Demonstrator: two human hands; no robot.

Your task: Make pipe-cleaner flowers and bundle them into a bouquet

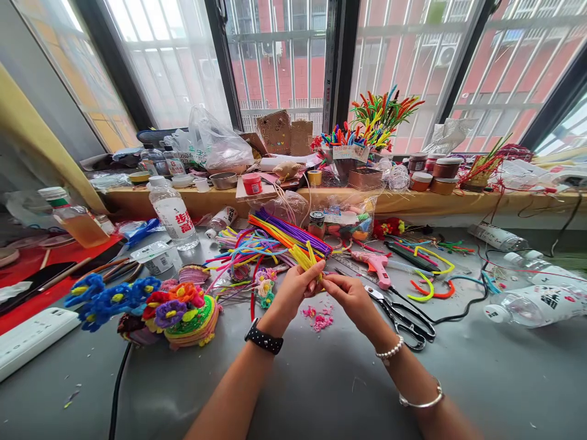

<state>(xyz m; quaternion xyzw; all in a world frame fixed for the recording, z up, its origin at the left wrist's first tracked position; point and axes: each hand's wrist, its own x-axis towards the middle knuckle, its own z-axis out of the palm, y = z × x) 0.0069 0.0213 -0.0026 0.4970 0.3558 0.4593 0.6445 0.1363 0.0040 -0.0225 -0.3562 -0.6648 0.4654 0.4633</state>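
Yellow pipe cleaners (pixel 302 255), bunched together, stick up from between my two hands over the middle of the table. My left hand (pixel 293 286) is closed around their lower part. My right hand (pixel 349 296) meets it from the right, with thumb and finger pinched at the base of the yellow bunch. Its fingertips partly hide what they grip. Just beyond the hands lies a pile of purple and orange pipe cleaners (pixel 288 231). Pink fuzzy scraps (pixel 320 319) are scattered on the grey table (pixel 316 379) below.
To the right are a pink glue gun (pixel 373 266) and black-handled scissors (pixel 403 321). Pipe-cleaner flowers (pixel 172 311) stand at the left, near a water bottle (pixel 173 214). More bottles (pixel 541 305) lie at far right. A crowded window ledge (pixel 202 198) runs along the back.
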